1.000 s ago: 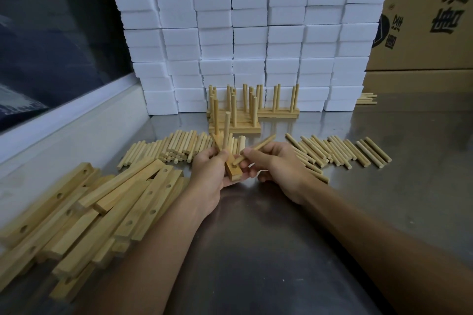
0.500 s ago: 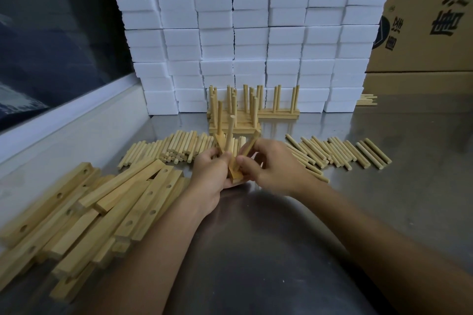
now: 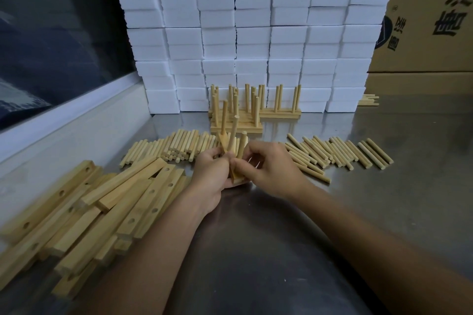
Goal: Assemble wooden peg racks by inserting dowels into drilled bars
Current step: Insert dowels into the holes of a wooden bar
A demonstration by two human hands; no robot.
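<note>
My left hand (image 3: 211, 176) grips a drilled wooden bar (image 3: 233, 174) at the table's middle; the bar points away from me and two dowels stand in it. My right hand (image 3: 268, 169) pinches a third dowel (image 3: 241, 147) and holds it nearly upright at the bar's near end. Whether its tip sits in a hole is hidden by my fingers. Loose dowels lie in a pile on the left (image 3: 169, 147) and a row on the right (image 3: 337, 152). Drilled bars (image 3: 102, 207) are heaped at the left.
Finished peg racks (image 3: 245, 110) stand behind my hands against a wall of white foam blocks (image 3: 245, 33). A cardboard box (image 3: 430, 20) sits at the back right. A raised white ledge (image 3: 64, 125) borders the steel table (image 3: 281, 250) on the left.
My right hand has swung the dowel from lying slanted to nearly upright and brought it down to the bar's near end. The left hand has kept hold of the bar.
</note>
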